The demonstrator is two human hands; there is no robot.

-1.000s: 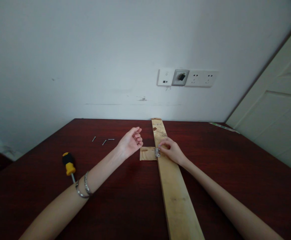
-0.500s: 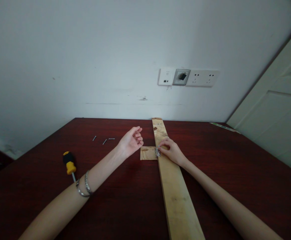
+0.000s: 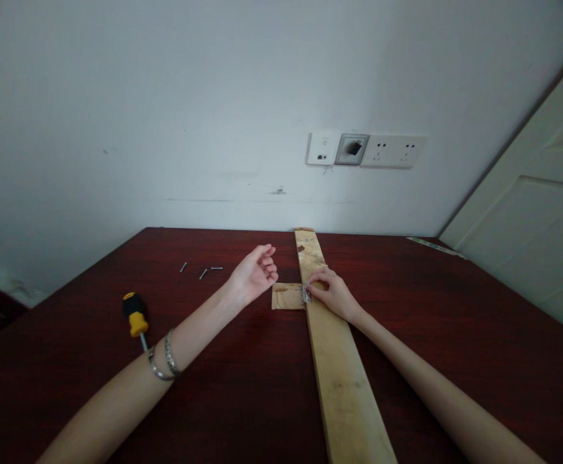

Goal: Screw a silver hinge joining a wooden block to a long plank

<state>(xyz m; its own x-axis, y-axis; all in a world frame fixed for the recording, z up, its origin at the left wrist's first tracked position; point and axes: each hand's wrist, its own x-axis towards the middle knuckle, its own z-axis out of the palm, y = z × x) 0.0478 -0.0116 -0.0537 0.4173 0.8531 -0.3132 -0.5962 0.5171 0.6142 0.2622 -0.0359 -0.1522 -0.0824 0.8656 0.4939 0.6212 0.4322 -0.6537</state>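
Our right hand touched the metal hinge, its grip unclear; farther left, our left hand hung half-open.

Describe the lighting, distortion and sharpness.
Head view: dim, cool light, extreme upper right corner darkened; head view: strong wide-angle perspective, the long pale wooden board flaring toward the lower edge; head view: small silver metal hinge at the right hand too soft for fine detail.
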